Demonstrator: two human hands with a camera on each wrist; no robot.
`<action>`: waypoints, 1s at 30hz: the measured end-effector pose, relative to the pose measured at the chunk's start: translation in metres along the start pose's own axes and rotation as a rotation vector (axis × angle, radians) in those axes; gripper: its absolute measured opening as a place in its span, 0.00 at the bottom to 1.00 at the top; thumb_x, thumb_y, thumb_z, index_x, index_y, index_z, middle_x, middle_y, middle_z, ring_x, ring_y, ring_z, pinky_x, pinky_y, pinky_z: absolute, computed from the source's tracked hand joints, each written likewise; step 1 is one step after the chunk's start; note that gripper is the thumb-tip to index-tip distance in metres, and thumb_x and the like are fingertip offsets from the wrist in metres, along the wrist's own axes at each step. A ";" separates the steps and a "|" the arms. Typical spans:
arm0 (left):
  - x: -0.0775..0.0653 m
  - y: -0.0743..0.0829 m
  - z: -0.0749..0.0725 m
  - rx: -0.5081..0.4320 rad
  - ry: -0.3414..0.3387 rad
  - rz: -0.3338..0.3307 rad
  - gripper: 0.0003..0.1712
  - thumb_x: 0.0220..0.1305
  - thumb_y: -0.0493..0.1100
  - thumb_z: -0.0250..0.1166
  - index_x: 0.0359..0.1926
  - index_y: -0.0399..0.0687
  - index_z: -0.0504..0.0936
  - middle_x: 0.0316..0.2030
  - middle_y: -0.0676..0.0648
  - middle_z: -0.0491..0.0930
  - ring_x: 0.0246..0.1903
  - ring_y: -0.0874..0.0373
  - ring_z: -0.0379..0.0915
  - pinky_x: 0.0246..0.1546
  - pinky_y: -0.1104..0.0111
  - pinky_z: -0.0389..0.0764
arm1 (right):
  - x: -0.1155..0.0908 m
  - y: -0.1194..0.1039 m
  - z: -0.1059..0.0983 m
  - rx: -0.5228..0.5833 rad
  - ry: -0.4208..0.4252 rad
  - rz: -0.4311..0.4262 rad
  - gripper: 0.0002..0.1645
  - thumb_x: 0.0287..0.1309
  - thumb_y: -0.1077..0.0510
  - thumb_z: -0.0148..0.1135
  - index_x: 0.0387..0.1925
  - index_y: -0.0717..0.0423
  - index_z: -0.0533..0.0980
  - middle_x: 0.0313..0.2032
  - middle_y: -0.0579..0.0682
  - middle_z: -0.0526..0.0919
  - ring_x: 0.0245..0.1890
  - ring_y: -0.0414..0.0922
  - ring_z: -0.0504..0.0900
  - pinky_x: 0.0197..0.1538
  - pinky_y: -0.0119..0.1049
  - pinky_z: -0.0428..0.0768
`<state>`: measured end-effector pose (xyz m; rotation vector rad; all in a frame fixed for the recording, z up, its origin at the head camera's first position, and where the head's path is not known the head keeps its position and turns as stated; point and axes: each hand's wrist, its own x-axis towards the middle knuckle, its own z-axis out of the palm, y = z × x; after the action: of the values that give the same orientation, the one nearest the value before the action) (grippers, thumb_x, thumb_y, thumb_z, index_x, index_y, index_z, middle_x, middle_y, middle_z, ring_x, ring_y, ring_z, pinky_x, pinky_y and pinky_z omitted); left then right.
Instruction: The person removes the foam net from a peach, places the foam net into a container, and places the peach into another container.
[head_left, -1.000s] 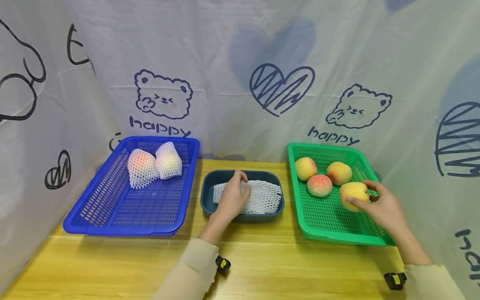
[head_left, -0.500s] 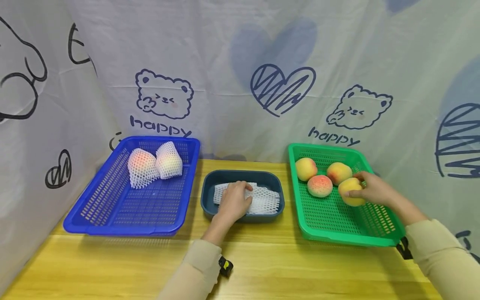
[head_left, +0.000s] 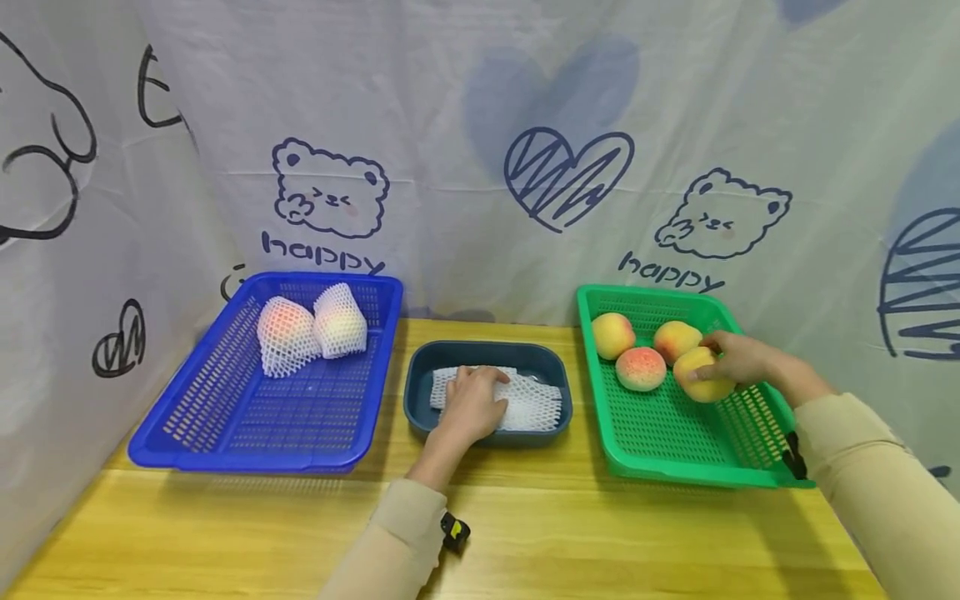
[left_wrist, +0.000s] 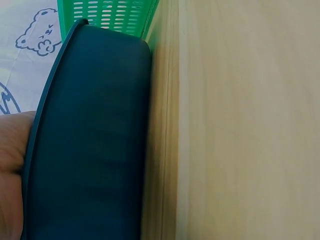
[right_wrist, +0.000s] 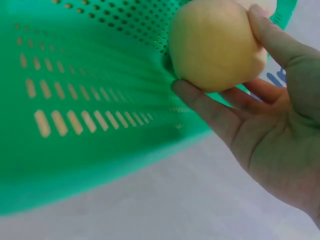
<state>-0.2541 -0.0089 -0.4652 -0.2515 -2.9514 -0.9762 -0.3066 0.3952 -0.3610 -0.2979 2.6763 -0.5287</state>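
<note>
In the head view my right hand (head_left: 738, 360) holds a yellow peach (head_left: 703, 375) inside the green basket (head_left: 675, 475), beside the other peaches. Thumb and fingers lie round this peach (right_wrist: 215, 47) in the right wrist view, close over the basket's slotted wall. My left hand (head_left: 474, 404) reaches into a dark blue tray (head_left: 525, 350) and rests on white foam net sleeves (head_left: 534, 404), thumb and index finger apart and the other fingertips hidden. The left wrist view mostly shows the outer side of the tray (left_wrist: 95, 135), with part of the hand (left_wrist: 12, 170) at its rim.
At the left stands a blue basket (head_left: 300, 454) with two peaches in foam nets, one netted peach (head_left: 287, 333) and another netted peach (head_left: 341, 323). Several peaches lie in the green basket, one of them reddish (head_left: 641, 369). A printed curtain (head_left: 450, 233) hangs behind the wooden table (head_left: 570, 533).
My right hand has brought the yellow peach slightly back toward the other peaches, the forearm swinging round to the right. My left hand has lowered onto the foam nets, its fingers flatter over them.
</note>
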 end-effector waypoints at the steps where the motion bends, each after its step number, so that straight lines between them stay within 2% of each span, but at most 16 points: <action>1: 0.000 0.000 0.000 -0.003 0.002 -0.003 0.16 0.69 0.41 0.68 0.57 0.51 0.85 0.61 0.47 0.81 0.61 0.43 0.65 0.57 0.48 0.66 | 0.002 0.000 0.000 0.005 0.012 0.002 0.51 0.69 0.47 0.68 0.68 0.84 0.55 0.62 0.83 0.63 0.46 0.63 0.78 0.38 0.50 0.85; 6: 0.000 0.001 0.002 -0.013 -0.026 0.002 0.16 0.70 0.42 0.67 0.58 0.50 0.85 0.62 0.46 0.80 0.60 0.42 0.67 0.57 0.48 0.67 | 0.012 0.009 0.010 -0.005 0.079 -0.015 0.48 0.67 0.51 0.69 0.65 0.85 0.57 0.61 0.85 0.65 0.55 0.72 0.73 0.49 0.57 0.82; 8: 0.000 0.000 0.002 -0.007 -0.041 0.007 0.17 0.70 0.43 0.67 0.58 0.50 0.84 0.62 0.46 0.80 0.60 0.41 0.69 0.57 0.47 0.68 | 0.015 0.013 0.014 0.013 0.088 -0.029 0.47 0.67 0.52 0.70 0.65 0.86 0.57 0.60 0.87 0.64 0.56 0.75 0.72 0.49 0.57 0.82; 14: 0.001 -0.003 -0.002 -0.010 -0.032 0.005 0.16 0.70 0.42 0.68 0.57 0.49 0.85 0.62 0.45 0.81 0.60 0.40 0.71 0.58 0.44 0.69 | 0.021 0.021 0.019 0.149 0.007 -0.007 0.48 0.69 0.53 0.68 0.67 0.82 0.52 0.62 0.88 0.58 0.57 0.74 0.70 0.45 0.51 0.85; 19: 0.001 -0.002 0.000 -0.031 -0.046 0.001 0.16 0.70 0.43 0.68 0.58 0.50 0.85 0.62 0.45 0.80 0.60 0.40 0.71 0.59 0.44 0.69 | 0.018 0.022 0.018 0.139 -0.019 -0.023 0.44 0.68 0.57 0.68 0.65 0.84 0.55 0.61 0.87 0.60 0.55 0.72 0.73 0.46 0.51 0.85; 30: 0.003 -0.004 -0.003 -0.034 -0.044 -0.018 0.16 0.71 0.44 0.68 0.58 0.51 0.85 0.63 0.46 0.80 0.61 0.41 0.71 0.61 0.44 0.69 | 0.024 0.025 0.014 0.159 -0.034 -0.007 0.46 0.68 0.54 0.69 0.68 0.81 0.57 0.65 0.84 0.61 0.59 0.72 0.73 0.47 0.54 0.86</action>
<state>-0.2575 -0.0130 -0.4647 -0.2508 -2.9844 -1.0367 -0.3256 0.4069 -0.3908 -0.2682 2.5830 -0.7267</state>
